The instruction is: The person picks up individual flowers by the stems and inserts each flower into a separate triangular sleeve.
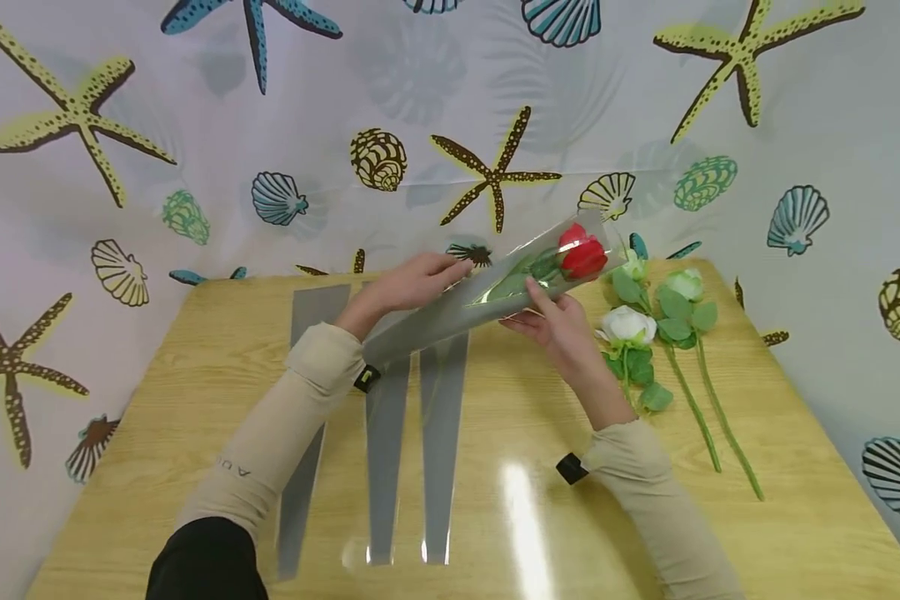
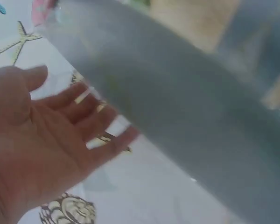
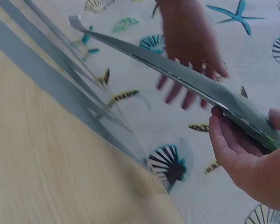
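A red rose (image 1: 583, 253) lies inside a sleeve (image 1: 435, 321) with a clear front and grey back, held up at a slant over the table. My right hand (image 1: 558, 329) grips the sleeve just below the bloom, thumb in front and fingers behind. In the right wrist view the grey sleeve (image 3: 177, 72) tapers away from that hand (image 3: 252, 163). My left hand (image 1: 412, 287) is at the sleeve's upper edge, its fingers extended. The left wrist view shows this hand (image 2: 51, 130) with spread fingers, fingertips right at the sleeve's edge.
Several grey sleeves (image 1: 442, 450) lie flat on the wooden table (image 1: 217, 358), left of centre. White roses (image 1: 628, 327) with green leaves and stems rest at the right. Behind the table hangs a cloth (image 1: 420, 92) printed with shells and starfish.
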Available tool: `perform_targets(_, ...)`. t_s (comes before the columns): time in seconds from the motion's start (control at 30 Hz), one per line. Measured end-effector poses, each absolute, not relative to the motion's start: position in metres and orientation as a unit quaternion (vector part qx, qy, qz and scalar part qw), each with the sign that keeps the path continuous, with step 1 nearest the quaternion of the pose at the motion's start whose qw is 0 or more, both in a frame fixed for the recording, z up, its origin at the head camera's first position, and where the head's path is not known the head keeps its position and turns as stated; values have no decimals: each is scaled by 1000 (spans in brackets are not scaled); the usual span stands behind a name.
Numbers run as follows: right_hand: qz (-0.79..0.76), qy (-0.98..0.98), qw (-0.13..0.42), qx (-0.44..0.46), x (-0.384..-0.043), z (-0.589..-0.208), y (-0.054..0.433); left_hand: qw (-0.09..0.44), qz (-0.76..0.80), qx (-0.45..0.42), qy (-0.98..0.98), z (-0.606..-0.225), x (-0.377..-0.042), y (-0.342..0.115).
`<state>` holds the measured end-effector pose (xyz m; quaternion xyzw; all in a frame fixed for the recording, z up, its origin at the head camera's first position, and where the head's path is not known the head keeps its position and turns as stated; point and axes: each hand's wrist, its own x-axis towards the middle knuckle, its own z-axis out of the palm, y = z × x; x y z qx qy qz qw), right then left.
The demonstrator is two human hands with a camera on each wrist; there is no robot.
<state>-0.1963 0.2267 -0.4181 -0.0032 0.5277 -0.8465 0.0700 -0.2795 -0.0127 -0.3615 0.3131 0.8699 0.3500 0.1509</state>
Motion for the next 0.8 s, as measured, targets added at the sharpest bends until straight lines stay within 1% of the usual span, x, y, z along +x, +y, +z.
perform_targets(0.17,-826,559,70,17,-196,-416,255,171,362,334,853,-387,-262,-14)
perform_targets(0.33,-805,588,72,38,-197,-411,273,226,424,320,817,-401,-249,0)
perform_targets(0.43,-795,600,76,51,-198,-410,277,255,453,300,800,-410,-243,12)
perform_targets(0.6,-763,637,80,74,-202,-413,281,281,471,255,797,-421,-234,33)
perform_targets(0.8,-719,681,109,87,-208,-422,286,337,498,208,771,-434,-230,52)
